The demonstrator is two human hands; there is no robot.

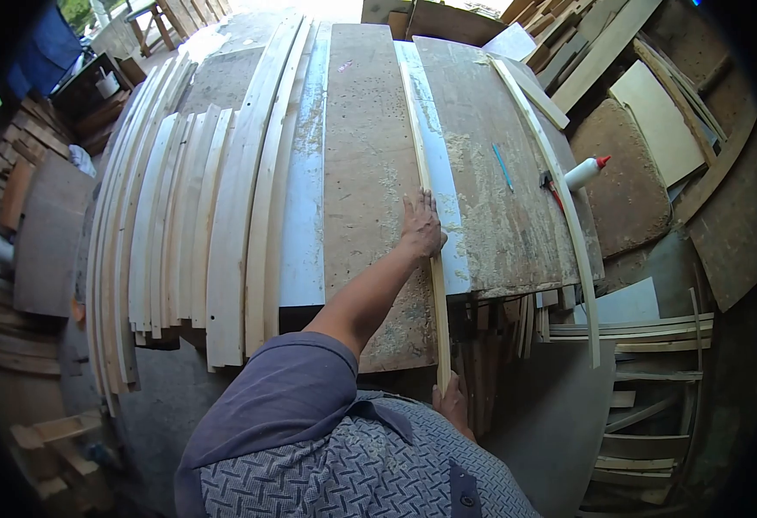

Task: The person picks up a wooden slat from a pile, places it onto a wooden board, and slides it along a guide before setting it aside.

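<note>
A long, narrow wooden strip (440, 319) runs lengthwise along the edge of a brown board (365, 173) on the bench. My left hand (422, 226) lies on top of it about midway, fingers stretched forward and thumb apart. Close to my body, my right hand (454, 404) is closed around the strip's near end; part of this hand is hidden by my shirt and the strip. Just right of the strip is a pale blue-white surface (456, 250) scattered with shavings.
Several long boards (231, 224) lie side by side on the left. On the right are a blue pencil (503, 167), another wooden strip (560, 190) overhanging the front edge, and a white bottle (581, 175) with a red cap. Stacked offcuts (655, 380) stand below at right.
</note>
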